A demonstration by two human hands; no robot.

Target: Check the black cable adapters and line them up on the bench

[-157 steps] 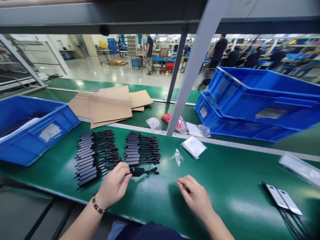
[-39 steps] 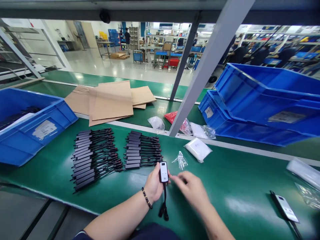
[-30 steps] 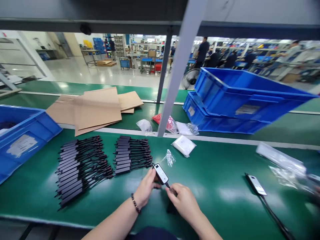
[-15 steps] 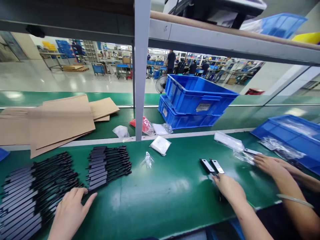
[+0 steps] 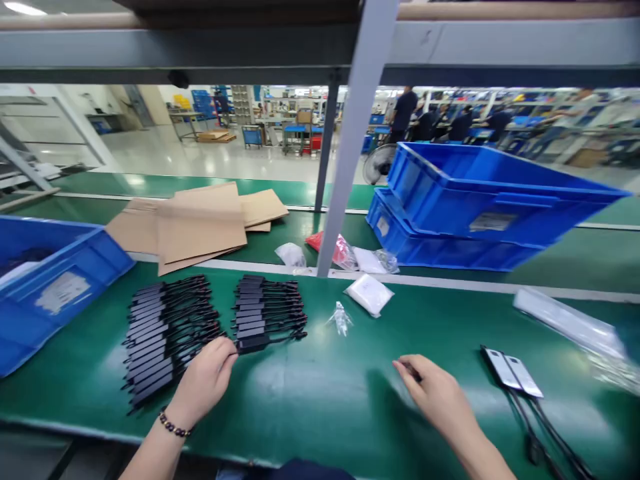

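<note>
My left fingers at the nearest black device (image 5: 253, 344) of the short row
Left of these fingers lies the bigger group of devices (image 5: 150, 343). My left hand (image 5: 204, 377) pinches the black device at its near end, so its body is just right of my fingertips, beside the shorter row (image 5: 251, 318). To do this well, I should grip lightly, keep the body parallel with its neighbours, and not push them. Further right, my right hand (image 5: 440, 395) is half curled above the green table (image 5: 325, 400); a dark spot shows between its fingers, but I cannot tell if they hold something. Right of them, two white-faced devices (image 5: 523, 377) lie side by side.
</note>
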